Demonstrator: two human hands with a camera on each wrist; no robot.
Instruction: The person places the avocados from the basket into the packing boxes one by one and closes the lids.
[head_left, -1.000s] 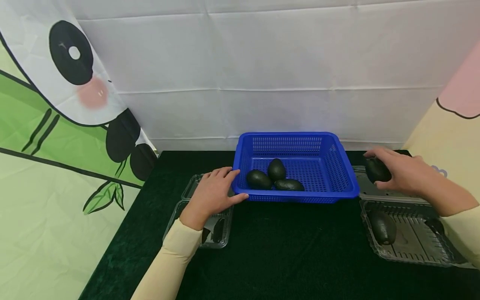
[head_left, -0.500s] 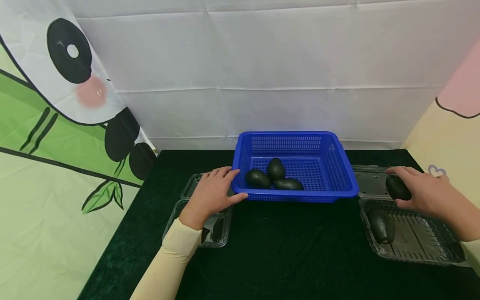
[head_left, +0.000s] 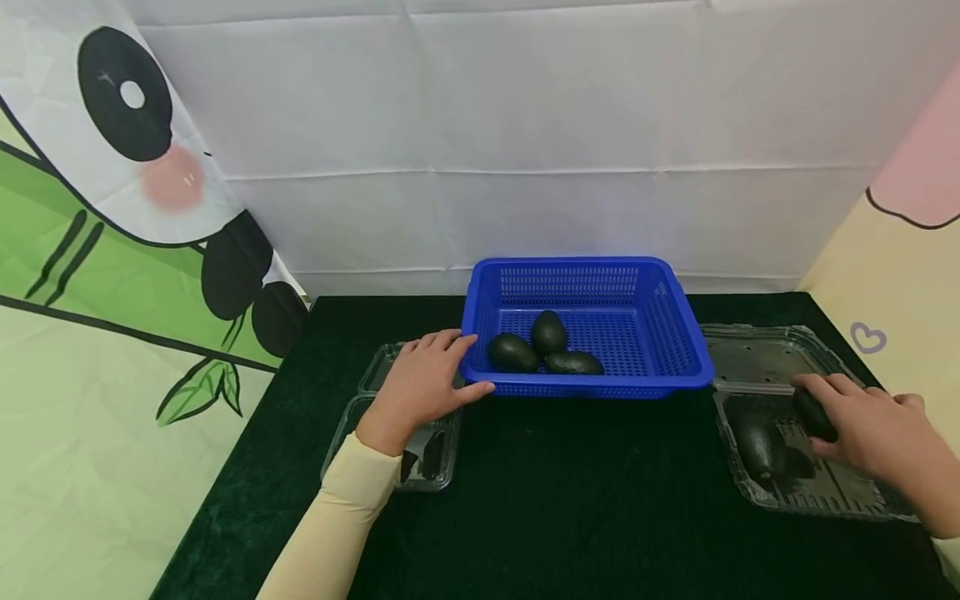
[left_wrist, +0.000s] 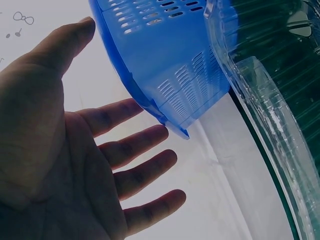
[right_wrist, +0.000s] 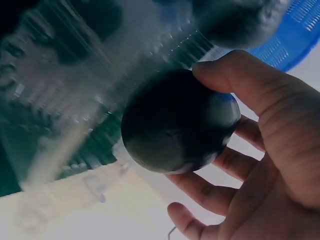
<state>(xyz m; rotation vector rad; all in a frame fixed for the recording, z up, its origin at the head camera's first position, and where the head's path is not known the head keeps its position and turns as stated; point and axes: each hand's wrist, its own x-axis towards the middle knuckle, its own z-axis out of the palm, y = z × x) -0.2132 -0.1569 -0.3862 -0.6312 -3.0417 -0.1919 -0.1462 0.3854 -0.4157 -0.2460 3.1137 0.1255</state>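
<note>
My right hand (head_left: 881,429) grips a dark green avocado (head_left: 814,414) over the right-hand clear plastic box (head_left: 832,487). In the right wrist view, thumb and fingers curl round that avocado (right_wrist: 175,125). Another avocado (head_left: 759,446) lies in the same box, on its left side. My left hand (head_left: 420,379) is at the left rim of the blue basket (head_left: 600,388), fingers spread and nearly straight. The left wrist view has its index fingertip by the basket's (left_wrist: 165,65) edge, the palm holding nothing. Inside the basket rest three avocados (head_left: 548,333), grouped at the left.
Partly under my left forearm and hand stands a second clear plastic box (head_left: 442,454) with dark pieces visible inside. The right box's hinged lid (head_left: 772,354) lies folded back behind it. Dark green cloth (head_left: 585,500) covers the table, and a white sheet (head_left: 555,100) hangs behind.
My right hand has carried its avocado right and toward the near side, from above the lid to over the right box's tray. The left hand has stayed at the basket; the head view shifts slightly.
</note>
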